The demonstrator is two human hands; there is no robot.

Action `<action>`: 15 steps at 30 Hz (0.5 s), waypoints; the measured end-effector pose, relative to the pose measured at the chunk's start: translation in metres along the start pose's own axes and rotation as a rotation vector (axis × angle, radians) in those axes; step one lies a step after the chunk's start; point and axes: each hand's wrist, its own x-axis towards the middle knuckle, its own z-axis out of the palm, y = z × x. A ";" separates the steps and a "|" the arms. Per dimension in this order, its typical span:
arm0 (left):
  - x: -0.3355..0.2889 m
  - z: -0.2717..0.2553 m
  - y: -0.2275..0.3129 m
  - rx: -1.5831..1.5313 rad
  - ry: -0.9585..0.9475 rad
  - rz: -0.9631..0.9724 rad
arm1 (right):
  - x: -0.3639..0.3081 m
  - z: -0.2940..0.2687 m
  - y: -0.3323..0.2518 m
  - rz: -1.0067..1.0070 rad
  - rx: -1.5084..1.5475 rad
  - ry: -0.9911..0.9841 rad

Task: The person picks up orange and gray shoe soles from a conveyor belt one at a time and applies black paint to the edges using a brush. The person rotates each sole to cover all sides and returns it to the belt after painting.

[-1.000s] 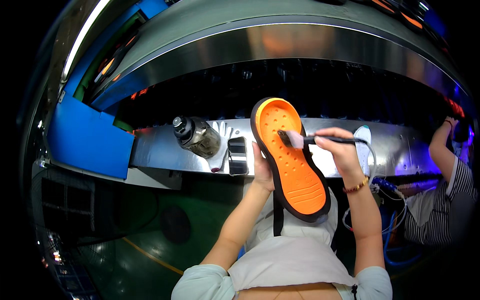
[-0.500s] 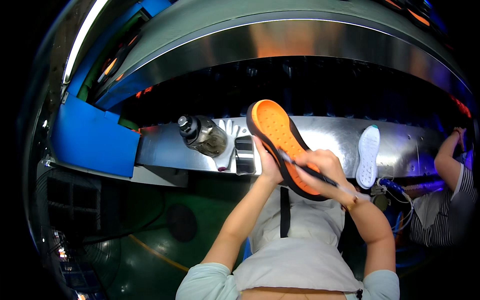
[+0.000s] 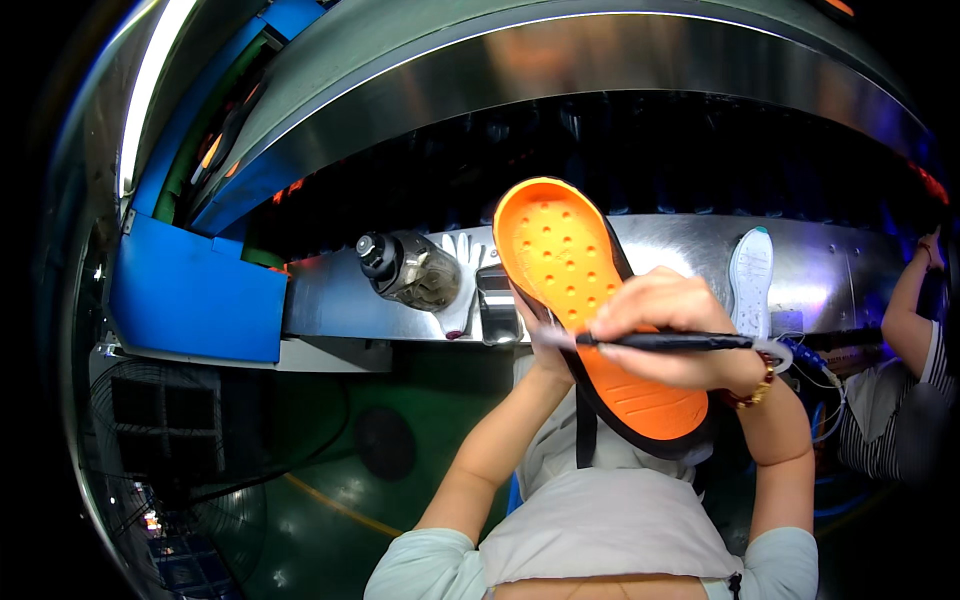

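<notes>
A shoe sole [image 3: 560, 245], orange inside with a dark sidewall and rows of small dimples, is held tilted above the bench front. My left hand [image 3: 548, 350] grips its left side from beneath, most of the fingers hidden behind it. In my right hand [image 3: 665, 325] is a slim black-handled brush [image 3: 680, 342], lying across the sole. Its pale, blurred tip reaches the sole's left edge near my left hand; whether it touches cannot be made out. A whitish loop, perhaps a tube, shows at the handle's rear end.
On the metal bench [image 3: 325, 300] stand a dark bottle [image 3: 415, 272], a pale glove [image 3: 460, 290] and a metal container [image 3: 498, 305]. A white sole [image 3: 751, 280] lies to the right. Another person's arm [image 3: 905, 310] shows at far right. A blue machine housing [image 3: 200, 290] stands left.
The orange sole has come closer and tilts more toward me. My right hand has swung the brush nearly level, its tip now at the sole's left edge instead of over the orange inside.
</notes>
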 end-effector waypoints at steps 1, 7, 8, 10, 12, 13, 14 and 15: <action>0.000 -0.003 0.003 -0.172 -0.114 -0.062 | -0.005 -0.002 -0.003 0.082 0.152 -0.058; -0.002 0.000 0.002 0.130 -0.045 0.069 | -0.001 -0.007 0.011 0.179 0.165 0.123; -0.003 -0.002 0.004 0.162 0.041 0.088 | -0.004 -0.003 0.009 0.062 0.124 0.073; 0.001 -0.006 0.010 0.112 -0.282 0.040 | -0.011 -0.009 0.002 0.021 0.114 -0.020; 0.005 -0.002 0.008 0.262 0.099 0.300 | -0.014 -0.011 0.008 0.154 0.288 0.117; 0.007 0.001 0.009 0.139 0.043 0.215 | -0.009 -0.014 0.012 0.130 0.138 0.163; 0.008 0.001 0.010 0.155 0.057 0.232 | -0.008 -0.013 0.018 0.145 0.120 0.124; 0.008 0.001 0.011 0.172 0.071 0.249 | -0.009 -0.012 0.015 0.109 0.163 0.070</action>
